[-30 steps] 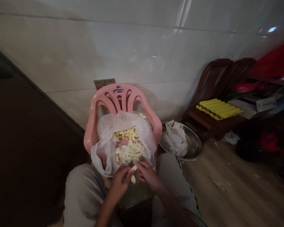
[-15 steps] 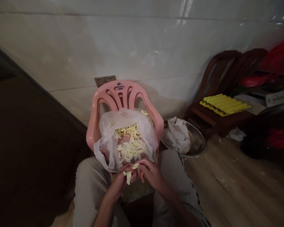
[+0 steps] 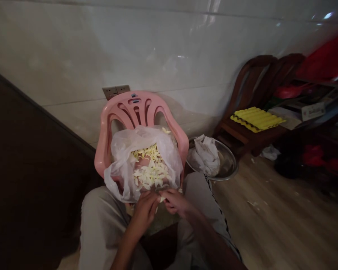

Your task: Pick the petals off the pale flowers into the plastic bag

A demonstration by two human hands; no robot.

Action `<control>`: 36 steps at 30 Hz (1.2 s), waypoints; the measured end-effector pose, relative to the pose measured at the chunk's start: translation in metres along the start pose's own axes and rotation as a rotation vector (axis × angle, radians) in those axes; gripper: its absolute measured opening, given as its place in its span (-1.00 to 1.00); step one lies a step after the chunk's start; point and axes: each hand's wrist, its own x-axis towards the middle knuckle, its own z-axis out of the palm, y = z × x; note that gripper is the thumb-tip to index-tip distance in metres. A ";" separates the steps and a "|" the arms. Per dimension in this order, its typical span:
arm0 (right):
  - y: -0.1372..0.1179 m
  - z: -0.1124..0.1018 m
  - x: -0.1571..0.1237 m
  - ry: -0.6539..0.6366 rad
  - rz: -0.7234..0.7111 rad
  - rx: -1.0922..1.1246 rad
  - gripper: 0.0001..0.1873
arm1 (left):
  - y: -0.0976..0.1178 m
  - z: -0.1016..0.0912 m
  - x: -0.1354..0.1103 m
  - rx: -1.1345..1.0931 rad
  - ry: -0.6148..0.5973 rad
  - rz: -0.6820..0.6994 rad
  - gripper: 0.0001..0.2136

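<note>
My left hand (image 3: pixel 145 208) and my right hand (image 3: pixel 176 202) meet above my lap, fingertips nearly touching. Between them shows a small pale flower piece (image 3: pixel 162 199), pinched by my right thumb and fingers. The fingers of my left hand are curled, with a bit of pale petal showing below them; the rest is hidden behind the hand. Just beyond lies a heap of creamy white and yellowish flowers (image 3: pixel 150 174) in an open, crumpled white plastic bag (image 3: pixel 121 144). A pink plastic chair (image 3: pixel 100 157) bears the bag.
A metal basin (image 3: pixel 232 174) with a crumpled white bag (image 3: pixel 207 155) stands on the floor to the right. Behind it, a yellow corrugated tray (image 3: pixel 256 119) rests on a wooden chair (image 3: pixel 232 131). A tiled wall (image 3: pixel 146 45) closes the back; a dark panel (image 3: pixel 25 168) stands left.
My hands have come closer together and turned palms down, so the pale flower that hung from them is now mostly hidden. The view has shifted slightly to the right.
</note>
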 end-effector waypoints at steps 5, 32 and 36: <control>0.001 0.001 -0.001 -0.013 0.000 0.031 -0.54 | 0.000 0.000 0.003 0.151 0.029 0.063 -0.76; 0.002 -0.005 0.020 0.112 -0.430 -0.005 -0.58 | -0.011 0.018 0.014 -0.925 0.145 -0.645 -0.62; -0.002 -0.005 0.015 0.131 -0.455 -0.048 -0.62 | -0.007 0.012 0.014 -0.906 0.153 -0.653 -0.58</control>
